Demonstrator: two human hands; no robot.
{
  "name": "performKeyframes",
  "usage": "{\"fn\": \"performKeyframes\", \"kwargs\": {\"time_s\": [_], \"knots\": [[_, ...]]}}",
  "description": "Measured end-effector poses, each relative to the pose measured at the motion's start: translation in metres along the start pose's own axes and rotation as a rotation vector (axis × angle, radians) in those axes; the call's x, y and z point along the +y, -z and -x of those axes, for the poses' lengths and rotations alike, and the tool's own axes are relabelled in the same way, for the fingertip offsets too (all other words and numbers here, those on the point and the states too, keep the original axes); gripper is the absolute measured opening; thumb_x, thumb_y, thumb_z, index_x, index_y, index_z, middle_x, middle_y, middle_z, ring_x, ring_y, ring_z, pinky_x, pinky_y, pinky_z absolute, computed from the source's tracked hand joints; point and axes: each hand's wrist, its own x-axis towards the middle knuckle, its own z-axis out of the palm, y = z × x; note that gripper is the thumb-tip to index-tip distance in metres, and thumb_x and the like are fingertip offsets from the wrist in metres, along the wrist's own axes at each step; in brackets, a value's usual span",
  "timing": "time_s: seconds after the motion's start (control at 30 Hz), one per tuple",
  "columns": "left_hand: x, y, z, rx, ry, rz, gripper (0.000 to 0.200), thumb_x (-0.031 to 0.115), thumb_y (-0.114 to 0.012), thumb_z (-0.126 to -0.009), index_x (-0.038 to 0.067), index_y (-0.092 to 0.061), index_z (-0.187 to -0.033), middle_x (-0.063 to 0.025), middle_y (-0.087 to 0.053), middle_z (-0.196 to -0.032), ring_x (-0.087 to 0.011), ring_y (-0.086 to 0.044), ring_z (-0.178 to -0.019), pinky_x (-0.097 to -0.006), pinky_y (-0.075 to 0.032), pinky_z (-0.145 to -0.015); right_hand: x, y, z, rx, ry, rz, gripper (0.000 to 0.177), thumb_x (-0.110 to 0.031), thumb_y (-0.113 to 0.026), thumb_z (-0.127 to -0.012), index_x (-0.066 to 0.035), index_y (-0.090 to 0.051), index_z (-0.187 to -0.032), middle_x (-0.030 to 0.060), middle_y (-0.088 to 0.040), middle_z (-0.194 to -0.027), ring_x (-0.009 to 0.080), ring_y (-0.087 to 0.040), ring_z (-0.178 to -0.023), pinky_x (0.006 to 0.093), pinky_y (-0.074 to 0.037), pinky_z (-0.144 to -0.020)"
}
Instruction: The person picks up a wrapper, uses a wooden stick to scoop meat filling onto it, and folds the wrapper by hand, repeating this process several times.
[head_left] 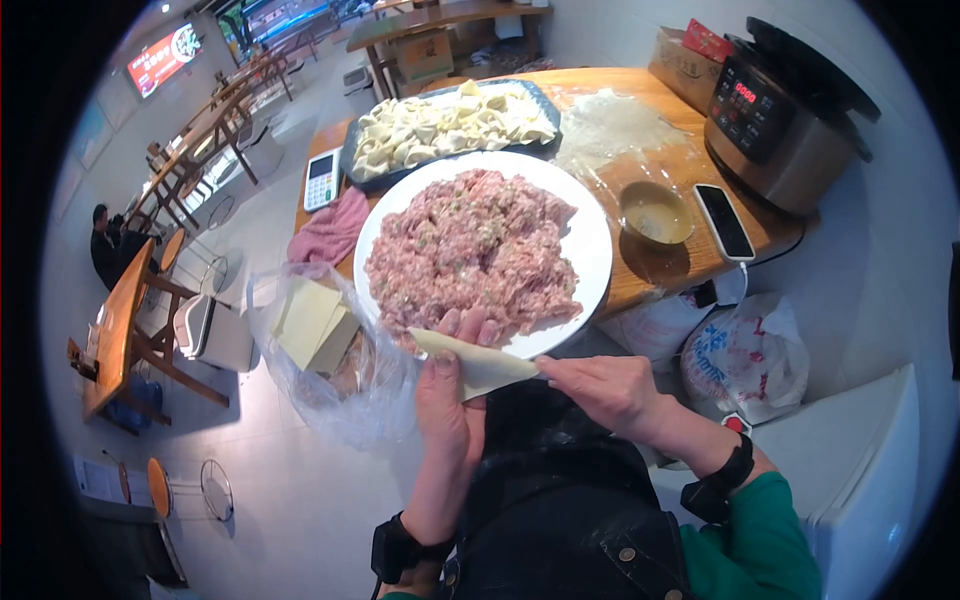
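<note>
A pale wonton wrapper (478, 368) is stretched between my hands, just over the near rim of the white plate (595, 270). My left hand (452, 395) is closed on the wrapper, with the thumb on top and fingers behind. At its right corner, my right hand (605, 390) pinches it; whether anything else is in those fingers is hidden. Minced meat filling (475, 245) with green flecks is heaped on the plate. Left of my left hand, a stack of square wrappers (315, 320) lies in a clear plastic bag (375, 385).
Behind the plate stands a tray (350, 165) of folded wontons (450, 128). A bowl (655, 213), a phone (724, 222) on a cable and an electric cooker (775, 125) are at the right. A pink cloth (332, 228) and card terminal (321, 180) are at the left.
</note>
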Motion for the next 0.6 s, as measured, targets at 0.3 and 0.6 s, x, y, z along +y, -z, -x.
{"fn": "performKeyframes", "kwargs": {"time_s": [0.3, 0.6], "knots": [[-0.008, 0.025, -0.015, 0.140, 0.042, 0.036, 0.039, 0.019, -0.053, -0.090, -0.001, -0.042, -0.122, -0.0168, -0.052, -0.120, -0.0235, -0.053, -0.109, -0.0356, -0.044, -0.095, 0.134, 0.096, 0.011, 0.007, -0.287, 0.660, 0.016, -0.008, -0.060, -0.076, -0.011, -0.064, -0.092, 0.0085, -0.057, -0.065, 0.0258, -0.059, -0.060, 0.0358, -0.047, -0.054], [-0.012, 0.013, -0.009, 0.083, 0.080, -0.316, 0.034, 0.021, -0.053, -0.091, -0.003, -0.055, -0.115, -0.0136, -0.064, -0.102, -0.0197, -0.062, -0.094, -0.0305, -0.048, -0.083, 0.106, 0.077, -0.020, 0.020, -0.643, -0.049, 0.013, -0.015, -0.060, -0.084, -0.004, -0.067, -0.085, 0.0075, -0.061, -0.061, 0.0136, -0.058, -0.054, 0.0277, -0.043, -0.049]]}}
